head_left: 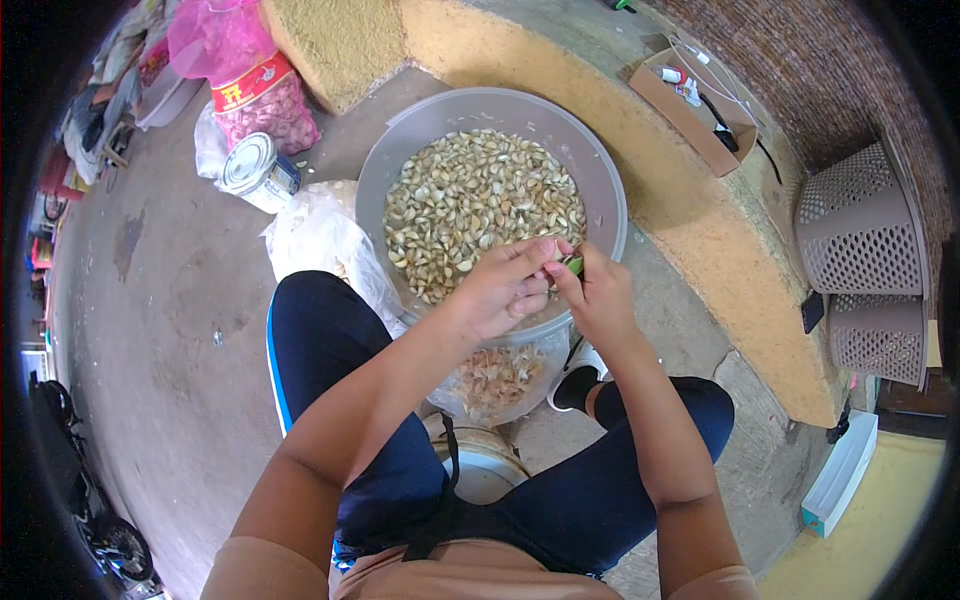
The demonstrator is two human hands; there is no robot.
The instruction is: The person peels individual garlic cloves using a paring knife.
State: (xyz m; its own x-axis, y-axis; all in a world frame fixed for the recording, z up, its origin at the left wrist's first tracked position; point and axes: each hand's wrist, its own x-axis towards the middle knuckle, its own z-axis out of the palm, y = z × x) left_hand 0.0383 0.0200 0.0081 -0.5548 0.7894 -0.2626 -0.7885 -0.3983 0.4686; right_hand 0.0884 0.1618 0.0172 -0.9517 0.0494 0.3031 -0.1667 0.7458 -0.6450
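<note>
Over the near right rim of a large grey basin (608, 190), my two hands meet. Garlic cloves (480, 195) lie in the basin in what looks like water. The fingers of my left hand (508, 287) are closed in a pinch on what looks like a garlic clove, mostly hidden by the fingertips. My right hand (600, 295) is wrapped around a small green-handled tool (574, 265), perhaps a knife; its blade cannot be made out. Below the basin's near rim, between my legs, a clear plastic bag (500, 380) holds papery garlic skins.
A white plastic bag (325, 235) leans against the basin's left side. Behind it stand a lidded tub (260, 172) and a pink mesh sack (268, 112) of garlic. A yellow ledge (690, 255) runs along the right, with a cardboard box (690, 110) and perforated baskets (860, 230) beyond.
</note>
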